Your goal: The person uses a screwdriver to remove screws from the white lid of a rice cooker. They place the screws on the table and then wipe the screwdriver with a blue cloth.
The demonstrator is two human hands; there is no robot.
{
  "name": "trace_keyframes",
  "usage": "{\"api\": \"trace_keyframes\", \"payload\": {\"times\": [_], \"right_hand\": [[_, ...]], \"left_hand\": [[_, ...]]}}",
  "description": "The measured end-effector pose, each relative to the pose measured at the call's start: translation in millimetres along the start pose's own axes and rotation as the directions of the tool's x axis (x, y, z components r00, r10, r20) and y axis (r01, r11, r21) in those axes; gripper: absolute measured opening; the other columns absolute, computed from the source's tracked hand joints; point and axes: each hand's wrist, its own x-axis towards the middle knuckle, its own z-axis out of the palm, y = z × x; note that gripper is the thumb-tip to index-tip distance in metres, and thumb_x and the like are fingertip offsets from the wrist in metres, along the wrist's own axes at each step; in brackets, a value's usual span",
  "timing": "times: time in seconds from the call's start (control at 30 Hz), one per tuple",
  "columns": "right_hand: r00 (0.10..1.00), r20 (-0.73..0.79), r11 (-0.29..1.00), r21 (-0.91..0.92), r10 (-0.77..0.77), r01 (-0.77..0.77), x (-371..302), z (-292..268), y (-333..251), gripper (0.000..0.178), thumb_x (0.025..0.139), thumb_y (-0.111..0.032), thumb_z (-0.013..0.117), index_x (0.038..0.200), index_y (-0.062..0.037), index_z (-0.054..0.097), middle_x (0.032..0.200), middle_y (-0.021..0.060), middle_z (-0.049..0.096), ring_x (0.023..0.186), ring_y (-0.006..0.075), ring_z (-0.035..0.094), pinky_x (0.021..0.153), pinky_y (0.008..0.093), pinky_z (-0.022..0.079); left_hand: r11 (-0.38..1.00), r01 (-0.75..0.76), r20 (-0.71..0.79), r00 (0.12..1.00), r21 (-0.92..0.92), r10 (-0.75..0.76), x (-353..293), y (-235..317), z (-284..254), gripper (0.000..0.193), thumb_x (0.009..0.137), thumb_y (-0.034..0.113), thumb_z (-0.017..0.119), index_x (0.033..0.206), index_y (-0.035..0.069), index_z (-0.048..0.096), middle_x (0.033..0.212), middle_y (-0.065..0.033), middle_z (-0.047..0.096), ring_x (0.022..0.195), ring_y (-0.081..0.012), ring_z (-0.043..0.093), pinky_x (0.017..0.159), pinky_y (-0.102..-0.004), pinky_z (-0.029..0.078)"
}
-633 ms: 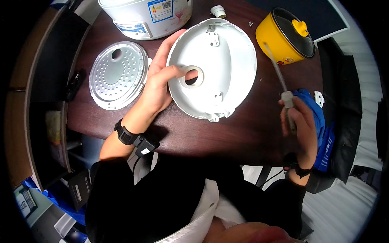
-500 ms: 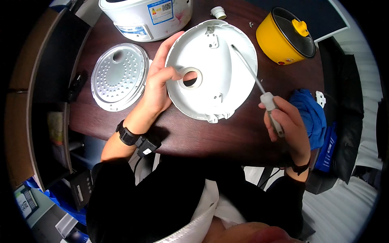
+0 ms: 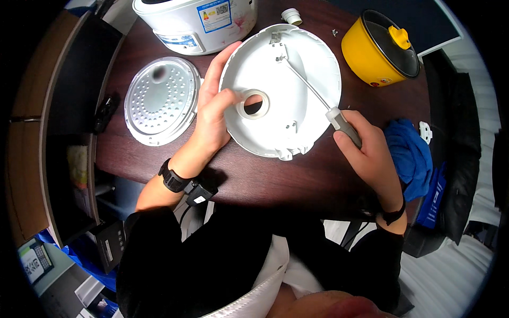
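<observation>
My left hand [image 3: 213,103] grips the left side of a round white plastic lid shell [image 3: 318,69], its inner face toward me. The thumb lies by the ring-shaped hole, and a fingertip shows through it. In my right hand [image 3: 366,143] is a screwdriver [image 3: 310,87] with a grey and white handle. Its tip meets a small white bracket [image 3: 278,52] near the top of the shell, seemingly at a screw. A second fixing point [image 3: 291,127] with small screws sits lower on the shell.
A silver perforated inner lid [image 3: 161,100] lies at left. Behind it stands a white rice cooker body [image 3: 185,26]. At the back are a white cap [image 3: 291,16], small metal bits [image 3: 334,33] and a yellow pot [image 3: 371,53]. A blue cloth [image 3: 408,156] rests at the right edge.
My right hand has moved up and left, bringing the screwdriver tip from above the shell's inner face to the upper bracket. My left hand keeps its hold on the shell.
</observation>
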Motion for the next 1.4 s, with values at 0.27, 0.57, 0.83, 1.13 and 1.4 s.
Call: {"api": "trace_keyframes", "payload": {"times": [0.27,0.57,0.83,1.13,1.4], "right_hand": [[0.998,-0.042,0.985,-0.165,-0.057,0.049,-1,-2,-9,0.023,0.086,-0.014,0.06,0.104,0.0003,0.056,0.076,0.0159,0.061,0.065,0.0278,0.063,0.056,0.0313,0.046],[0.976,0.147,0.448,-0.871,-0.159,0.204,8,-34,-74,0.034,0.084,-0.017,0.066,0.115,-0.0058,0.056,0.086,0.0123,0.06,0.068,0.023,0.063,0.059,0.03,0.048],[0.899,0.213,0.117,-0.954,-0.383,0.275,48,-75,-52,0.036,0.083,-0.01,0.064,0.118,-0.0165,0.058,0.088,0.0039,0.057,0.079,0.0174,0.058,0.065,0.0287,0.049],[0.988,0.052,0.743,-0.654,-0.143,0.142,2,-45,-56,0.025,0.088,-0.021,0.058,0.105,-0.003,0.06,0.08,0.0135,0.065,0.066,0.0251,0.062,0.062,0.0341,0.049],[0.991,0.13,0.724,-0.685,0.012,0.081,2,-43,-83,0.02,0.09,-0.019,0.054,0.102,-0.0041,0.059,0.076,0.0148,0.062,0.067,0.0265,0.059,0.061,0.0361,0.045]], "left_hand": [[0.995,-0.051,-0.009,0.999,0.083,0.052,-1,-3,-2,0.076,0.064,0.005,0.043,0.14,0.004,0.034,0.134,-0.0131,0.044,0.121,-0.0233,0.047,0.092,-0.0325,0.05],[0.987,-0.106,-0.011,0.994,0.125,0.108,-5,1,-2,0.081,0.058,0.003,0.041,0.139,0.001,0.036,0.132,-0.0132,0.047,0.119,-0.0209,0.047,0.098,-0.0288,0.041],[0.98,-0.125,0.068,0.991,0.157,0.116,-2,0,1,0.079,0.058,0.004,0.041,0.137,0.002,0.038,0.127,-0.0123,0.051,0.116,-0.0197,0.049,0.098,-0.0288,0.041],[0.982,-0.116,0.048,0.993,0.149,0.11,-4,0,-1,0.077,0.06,0.006,0.042,0.137,0.002,0.038,0.129,-0.0118,0.049,0.116,-0.0196,0.049,0.097,-0.0283,0.04],[0.971,-0.142,0.032,0.99,0.193,0.139,-10,0,2,0.08,0.059,0.009,0.042,0.138,0.001,0.036,0.13,-0.0131,0.048,0.119,-0.0203,0.047,0.1,-0.0287,0.038]]}}
